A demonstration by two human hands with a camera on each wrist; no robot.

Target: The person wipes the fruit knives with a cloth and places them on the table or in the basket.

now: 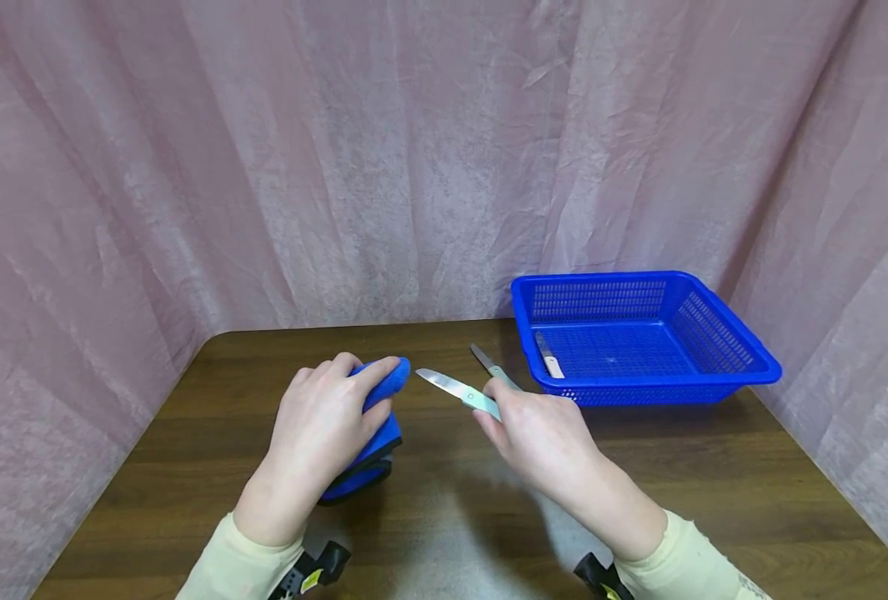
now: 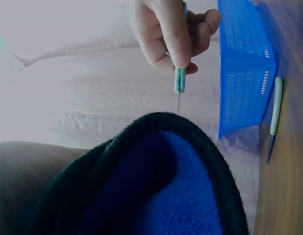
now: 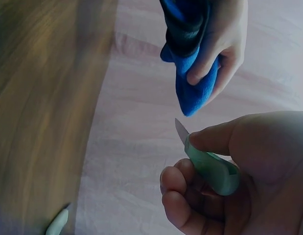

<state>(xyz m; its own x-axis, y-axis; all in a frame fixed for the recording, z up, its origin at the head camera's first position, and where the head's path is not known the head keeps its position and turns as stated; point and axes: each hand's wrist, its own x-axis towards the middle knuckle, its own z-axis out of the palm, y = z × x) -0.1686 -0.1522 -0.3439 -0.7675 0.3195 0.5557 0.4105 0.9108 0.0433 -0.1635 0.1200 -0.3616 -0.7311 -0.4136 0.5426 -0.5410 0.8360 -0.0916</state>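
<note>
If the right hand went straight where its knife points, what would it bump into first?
Probably the blue cloth in the left hand: in the head view, the knife in the right hand points toward the cloth's tip. Depth is unclear, so it might slip past.

Left fingers [image 1: 372, 377] bent in pinch; right fingers [image 3: 173, 180] curled, gripping, thumb [image 3: 215, 137] extended; both arms [image 1: 634, 518] angled inward.

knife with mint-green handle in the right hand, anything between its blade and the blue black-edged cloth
Nothing visible: only a narrow gap separates the knife blade from the cloth in the left hand.
</note>
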